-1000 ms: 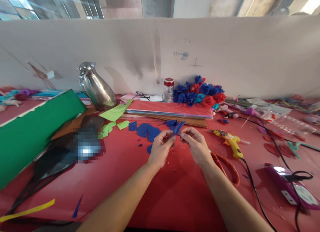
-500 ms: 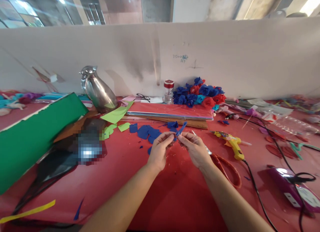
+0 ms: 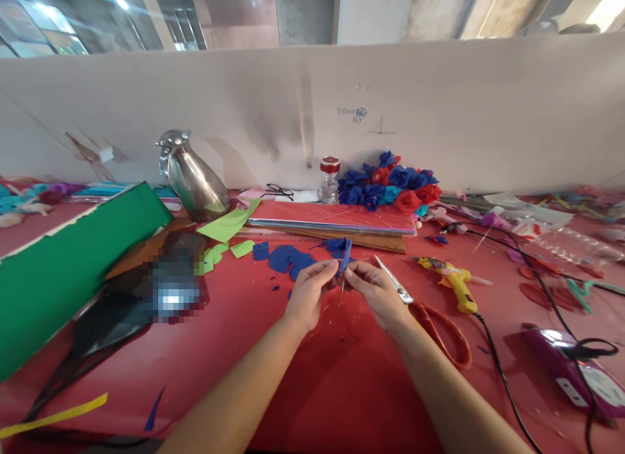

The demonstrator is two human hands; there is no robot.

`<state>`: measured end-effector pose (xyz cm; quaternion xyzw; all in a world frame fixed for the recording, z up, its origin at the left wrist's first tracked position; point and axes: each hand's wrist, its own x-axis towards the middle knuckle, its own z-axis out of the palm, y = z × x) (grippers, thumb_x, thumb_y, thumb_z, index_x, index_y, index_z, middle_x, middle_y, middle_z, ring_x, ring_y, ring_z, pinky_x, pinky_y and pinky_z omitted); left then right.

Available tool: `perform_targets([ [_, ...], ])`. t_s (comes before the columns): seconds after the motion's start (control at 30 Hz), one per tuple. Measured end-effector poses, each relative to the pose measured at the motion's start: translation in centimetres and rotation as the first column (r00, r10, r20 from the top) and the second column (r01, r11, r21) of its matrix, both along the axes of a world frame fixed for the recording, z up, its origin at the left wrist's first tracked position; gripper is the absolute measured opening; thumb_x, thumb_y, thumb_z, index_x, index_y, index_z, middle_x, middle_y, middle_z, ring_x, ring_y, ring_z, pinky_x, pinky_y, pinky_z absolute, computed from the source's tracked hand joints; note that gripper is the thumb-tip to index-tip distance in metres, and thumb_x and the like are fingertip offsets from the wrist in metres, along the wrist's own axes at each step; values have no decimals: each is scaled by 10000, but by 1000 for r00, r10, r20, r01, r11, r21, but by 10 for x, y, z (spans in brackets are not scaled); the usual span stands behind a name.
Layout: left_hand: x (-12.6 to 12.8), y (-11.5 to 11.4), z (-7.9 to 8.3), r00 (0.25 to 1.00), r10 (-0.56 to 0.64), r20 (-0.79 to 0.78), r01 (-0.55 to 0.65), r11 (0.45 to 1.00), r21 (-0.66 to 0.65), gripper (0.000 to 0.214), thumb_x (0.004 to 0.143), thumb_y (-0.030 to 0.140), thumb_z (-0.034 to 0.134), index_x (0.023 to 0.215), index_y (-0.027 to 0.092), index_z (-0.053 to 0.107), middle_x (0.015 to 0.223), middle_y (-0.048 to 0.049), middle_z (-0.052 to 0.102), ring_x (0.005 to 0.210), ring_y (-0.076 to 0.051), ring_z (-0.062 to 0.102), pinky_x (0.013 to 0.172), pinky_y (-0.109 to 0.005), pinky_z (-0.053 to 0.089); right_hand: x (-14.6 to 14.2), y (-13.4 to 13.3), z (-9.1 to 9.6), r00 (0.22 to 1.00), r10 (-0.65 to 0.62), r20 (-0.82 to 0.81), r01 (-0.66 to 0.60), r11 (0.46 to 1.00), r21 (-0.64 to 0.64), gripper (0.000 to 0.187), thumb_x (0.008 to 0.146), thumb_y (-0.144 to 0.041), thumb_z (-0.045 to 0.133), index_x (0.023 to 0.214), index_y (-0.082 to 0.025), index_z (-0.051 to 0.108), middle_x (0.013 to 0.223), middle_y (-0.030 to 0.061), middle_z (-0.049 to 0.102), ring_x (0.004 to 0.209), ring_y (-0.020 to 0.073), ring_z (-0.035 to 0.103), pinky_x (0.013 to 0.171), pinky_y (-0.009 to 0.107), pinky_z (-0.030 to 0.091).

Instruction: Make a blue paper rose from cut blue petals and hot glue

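Note:
My left hand (image 3: 310, 292) and my right hand (image 3: 378, 294) meet fingertip to fingertip over the red table (image 3: 312, 376). Both pinch a small blue foam petal (image 3: 345, 256) that stands almost upright between them. A thin stick or wire shows just below the petal, between the fingers. Several cut blue petals (image 3: 288, 258) lie on the table just beyond my left hand. Red-handled scissors (image 3: 424, 307) rest beside my right wrist, blades pointing toward the petal.
A yellow glue gun (image 3: 452, 281) with a black cord lies to the right, a purple power strip (image 3: 571, 369) further right. Behind are a stack of foam sheets (image 3: 332, 216), a heap of blue and red foam roses (image 3: 388, 184), a small jar (image 3: 329, 177), a steel jug (image 3: 193, 177) and a green sheet (image 3: 63, 258).
The blue petal has turned from slanting to the right to nearly upright between my fingers. My hands have drawn slightly closer together. The scissors' blades now show beside my right hand.

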<state>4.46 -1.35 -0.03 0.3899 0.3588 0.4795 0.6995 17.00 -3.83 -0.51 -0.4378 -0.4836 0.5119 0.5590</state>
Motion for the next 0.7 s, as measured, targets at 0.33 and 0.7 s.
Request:
perform_targets([
  [0.33, -1, 5, -9, 990, -130, 49, 132, 990, -39, 247, 538, 332, 798, 675, 142, 722, 662, -40, 635, 634, -125, 512, 653, -278, 385, 5, 1, 1, 999, 35, 22, -33, 996, -78, 335, 633, -498, 720, 575, -186, 611, 557, -10, 564, 591, 127, 498, 634, 277, 404],
  [0.7, 3, 2, -10, 996, -84, 11, 84, 996, 19, 268, 590, 357, 768, 654, 152, 608, 639, 16, 556, 629, -93, 497, 672, -244, 397, 15, -1, 8, 983, -174, 57, 173, 985, 14, 217, 650, -394, 712, 663, -193, 631, 624, -13, 585, 610, 117, 490, 601, 252, 382],
])
